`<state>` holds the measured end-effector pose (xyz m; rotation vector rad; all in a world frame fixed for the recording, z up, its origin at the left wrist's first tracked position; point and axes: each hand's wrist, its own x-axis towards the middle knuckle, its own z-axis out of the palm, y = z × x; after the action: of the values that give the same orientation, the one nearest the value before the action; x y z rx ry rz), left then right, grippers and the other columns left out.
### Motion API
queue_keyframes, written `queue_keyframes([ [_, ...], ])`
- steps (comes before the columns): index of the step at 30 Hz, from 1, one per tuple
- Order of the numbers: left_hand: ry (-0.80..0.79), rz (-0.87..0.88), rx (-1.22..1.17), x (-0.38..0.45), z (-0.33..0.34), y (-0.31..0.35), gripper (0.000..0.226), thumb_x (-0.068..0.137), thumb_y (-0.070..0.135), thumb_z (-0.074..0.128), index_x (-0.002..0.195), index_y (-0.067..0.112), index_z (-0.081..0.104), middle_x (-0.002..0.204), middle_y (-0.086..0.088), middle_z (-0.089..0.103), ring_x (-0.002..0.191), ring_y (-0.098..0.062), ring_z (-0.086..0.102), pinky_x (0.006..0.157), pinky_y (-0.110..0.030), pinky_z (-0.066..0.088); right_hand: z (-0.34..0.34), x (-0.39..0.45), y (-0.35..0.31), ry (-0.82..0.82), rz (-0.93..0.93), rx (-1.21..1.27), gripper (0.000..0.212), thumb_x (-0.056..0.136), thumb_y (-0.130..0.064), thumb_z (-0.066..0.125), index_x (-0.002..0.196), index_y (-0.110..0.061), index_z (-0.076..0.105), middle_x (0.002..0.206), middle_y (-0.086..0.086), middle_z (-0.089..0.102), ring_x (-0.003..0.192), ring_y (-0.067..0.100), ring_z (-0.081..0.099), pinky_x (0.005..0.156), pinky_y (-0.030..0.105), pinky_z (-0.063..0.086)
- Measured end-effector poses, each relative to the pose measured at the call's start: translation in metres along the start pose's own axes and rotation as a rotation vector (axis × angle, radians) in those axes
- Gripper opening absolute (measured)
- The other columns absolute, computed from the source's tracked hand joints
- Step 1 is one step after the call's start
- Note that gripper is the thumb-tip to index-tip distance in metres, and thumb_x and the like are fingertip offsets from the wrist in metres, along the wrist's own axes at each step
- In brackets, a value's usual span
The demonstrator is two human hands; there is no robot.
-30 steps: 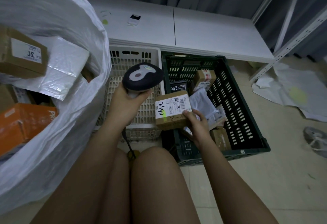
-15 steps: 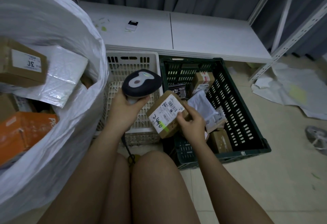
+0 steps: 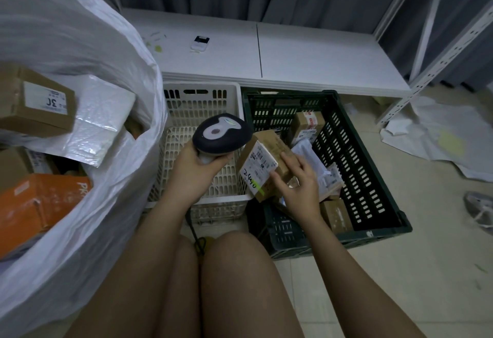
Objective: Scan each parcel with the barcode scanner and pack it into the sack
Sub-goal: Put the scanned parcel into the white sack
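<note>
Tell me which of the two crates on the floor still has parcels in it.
The dark green crate, on the right, holds several parcels. The white crate beside it, on the left, shows only its bare slotted bottom.

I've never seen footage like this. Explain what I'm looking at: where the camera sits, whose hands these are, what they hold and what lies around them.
There is no machine here. The single view comes from a camera worn on a person's head, looking down past their bare knees at their own hands.

The left hand has its grip round a dark barcode scanner. The right hand holds a small brown parcel, tilted so its white label faces the scanner.

On the floor ahead stand a white crate and, to its right, a green crate with more parcels in it. At the left is a big white sack, already holding boxes and a padded envelope. Behind the crates runs a low white shelf.
</note>
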<state>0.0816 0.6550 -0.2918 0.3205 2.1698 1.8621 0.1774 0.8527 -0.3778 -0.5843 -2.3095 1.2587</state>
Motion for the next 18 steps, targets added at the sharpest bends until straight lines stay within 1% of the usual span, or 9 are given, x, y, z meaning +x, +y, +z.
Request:
queue_keyframes([
  [2, -0.004, 0.001, 0.009, 0.0, 0.0, -0.001, 0.051, 0.081, 0.01, 0.074, 0.128, 0.017, 0.055, 0.111, 0.011, 0.062, 0.094, 0.011, 0.055, 0.074, 0.001, 0.043, 0.002, -0.004, 0.002, -0.01, -0.026, 0.025, 0.046, 0.085, -0.034, 0.07, 0.129, -0.035, 0.058, 0.135, 0.004, 0.048, 0.128, 0.022, 0.045, 0.102, 0.044, 0.047],
  [4, -0.004, 0.003, 0.02, 0.0, 0.0, -0.002, 0.051, 0.081, 0.01, 0.075, 0.128, 0.017, 0.056, 0.112, 0.01, 0.063, 0.095, 0.01, 0.056, 0.075, 0.0, 0.043, 0.001, -0.007, -0.001, -0.062, 0.007, 0.047, 0.052, 0.087, -0.018, 0.071, 0.132, -0.035, 0.053, 0.135, 0.002, 0.044, 0.127, 0.016, 0.044, 0.105, 0.037, 0.045],
  [5, -0.004, 0.002, 0.021, 0.0, 0.0, -0.003, 0.05, 0.081, 0.01, 0.075, 0.127, 0.017, 0.056, 0.11, 0.012, 0.063, 0.094, 0.011, 0.056, 0.074, 0.0, 0.043, 0.001, -0.007, -0.002, -0.091, 0.037, 0.048, 0.056, 0.087, -0.015, 0.07, 0.135, -0.035, 0.05, 0.134, 0.0, 0.042, 0.126, 0.014, 0.044, 0.105, 0.034, 0.044],
  [7, -0.007, 0.004, 0.022, -0.001, 0.001, -0.002, 0.05, 0.081, 0.009, 0.074, 0.127, 0.017, 0.056, 0.107, 0.015, 0.062, 0.092, 0.013, 0.055, 0.073, 0.002, 0.043, 0.0, -0.005, -0.003, -0.111, 0.087, 0.067, 0.059, 0.086, -0.019, 0.069, 0.138, -0.036, 0.048, 0.131, -0.002, 0.042, 0.123, 0.014, 0.045, 0.102, 0.033, 0.044],
  [9, -0.016, 0.008, 0.019, -0.003, 0.002, -0.001, 0.049, 0.082, 0.008, 0.074, 0.126, 0.016, 0.056, 0.104, 0.016, 0.061, 0.088, 0.015, 0.055, 0.07, 0.003, 0.042, -0.003, 0.003, -0.004, -0.069, 0.125, 0.117, 0.059, 0.084, -0.03, 0.068, 0.139, -0.037, 0.048, 0.128, 0.005, 0.05, 0.119, 0.019, 0.052, 0.1, 0.034, 0.049],
  [11, -0.037, 0.011, 0.002, -0.004, 0.004, -0.001, 0.047, 0.082, 0.005, 0.072, 0.125, 0.016, 0.056, 0.102, 0.018, 0.06, 0.084, 0.019, 0.056, 0.068, 0.003, 0.042, -0.009, 0.014, -0.007, -0.033, 0.19, 0.215, 0.055, 0.088, -0.024, 0.068, 0.138, -0.031, 0.049, 0.129, 0.006, 0.055, 0.115, 0.017, 0.055, 0.097, 0.032, 0.052],
  [14, -0.102, 0.006, -0.012, -0.004, 0.006, -0.001, 0.045, 0.083, 0.003, 0.071, 0.124, 0.013, 0.057, 0.104, 0.018, 0.062, 0.084, 0.02, 0.059, 0.07, 0.0, 0.045, -0.018, 0.028, -0.015, -0.03, 0.296, 0.388, 0.046, 0.09, -0.012, 0.068, 0.13, -0.03, 0.053, 0.119, -0.004, 0.06, 0.112, 0.018, 0.059, 0.094, 0.04, 0.054],
  [16, -0.164, 0.005, 0.008, -0.003, 0.006, -0.003, 0.047, 0.083, 0.004, 0.071, 0.127, 0.013, 0.056, 0.107, 0.018, 0.063, 0.09, 0.017, 0.06, 0.073, -0.002, 0.046, -0.021, 0.033, -0.016, -0.055, 0.304, 0.415, 0.045, 0.088, -0.01, 0.069, 0.127, -0.029, 0.055, 0.112, -0.007, 0.061, 0.11, 0.022, 0.062, 0.092, 0.042, 0.055],
  [18, -0.218, 0.008, 0.043, -0.001, 0.007, -0.006, 0.049, 0.083, 0.006, 0.071, 0.13, 0.013, 0.056, 0.112, 0.014, 0.064, 0.095, 0.016, 0.059, 0.075, -0.002, 0.046, -0.022, 0.036, -0.017, -0.069, 0.309, 0.425, 0.046, 0.087, -0.008, 0.069, 0.126, -0.029, 0.057, 0.112, -0.006, 0.061, 0.11, 0.025, 0.062, 0.091, 0.044, 0.055],
])
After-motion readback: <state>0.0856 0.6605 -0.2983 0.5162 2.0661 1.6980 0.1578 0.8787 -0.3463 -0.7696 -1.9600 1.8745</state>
